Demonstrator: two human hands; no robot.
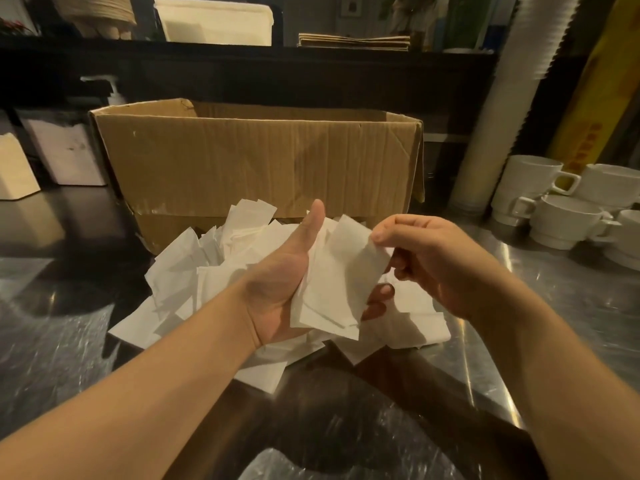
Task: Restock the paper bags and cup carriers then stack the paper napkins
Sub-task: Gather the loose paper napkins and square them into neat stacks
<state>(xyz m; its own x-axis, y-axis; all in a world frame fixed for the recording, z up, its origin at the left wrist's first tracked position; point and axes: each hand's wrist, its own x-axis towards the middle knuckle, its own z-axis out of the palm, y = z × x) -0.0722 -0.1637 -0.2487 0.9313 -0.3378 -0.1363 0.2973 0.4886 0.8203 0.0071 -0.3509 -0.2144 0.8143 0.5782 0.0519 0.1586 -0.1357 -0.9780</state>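
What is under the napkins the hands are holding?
Below the held napkins lies a loose pile of white napkins on the shiny metal counter. The left hand cradles them from underneath. Anything beneath the pile is covered.

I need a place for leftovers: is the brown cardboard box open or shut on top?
Open: the brown cardboard box shows no lid, and its far inner wall is visible over the front rim.

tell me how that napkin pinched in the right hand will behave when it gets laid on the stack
Likely floppy: the napkin bends under the right hand pinching its top edge. Probably very light, so it may slide or drift off the stack in the left hand. It looks thin and may crease easily, like the crumpled pile of napkins.
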